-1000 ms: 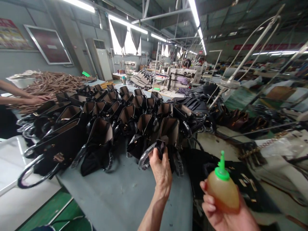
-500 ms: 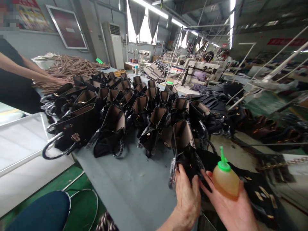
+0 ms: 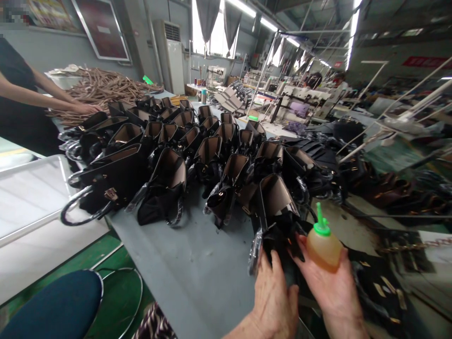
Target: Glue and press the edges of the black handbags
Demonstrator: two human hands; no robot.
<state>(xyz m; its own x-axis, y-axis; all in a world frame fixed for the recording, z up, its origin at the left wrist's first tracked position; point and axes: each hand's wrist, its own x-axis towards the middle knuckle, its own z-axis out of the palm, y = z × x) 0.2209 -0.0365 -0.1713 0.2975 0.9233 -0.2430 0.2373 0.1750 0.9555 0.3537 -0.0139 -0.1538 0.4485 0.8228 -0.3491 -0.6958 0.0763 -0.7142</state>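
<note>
At the near right of the table, a black handbag (image 3: 277,200) stands with its beige-lined top gaping. My left hand (image 3: 275,296) lies against its near side, fingers stretched out and thumb apart. A squeeze bottle (image 3: 325,247) of amber liquid with a green nozzle cap rests upright in my right hand (image 3: 330,287). The fingers of that hand also reach the bag's right side; the tips of both hands are partly lost in the dark material. Plastic-wrapped handles (image 3: 254,252) hang at the bag's left.
Rows of similar black bags (image 3: 165,183) stand on the grey table (image 3: 183,263). A co-worker's hand (image 3: 86,109) is at a heap of brown strips (image 3: 106,87). A blue stool (image 3: 52,306) stands at lower left, with a white-topped surface (image 3: 31,193) beyond. Dark pieces with metal fittings (image 3: 383,287) lie at right.
The handbag has shifted slightly towards me and its opening shows wider. My left thumb has moved away from the bag. The bottle stays in my right hand.
</note>
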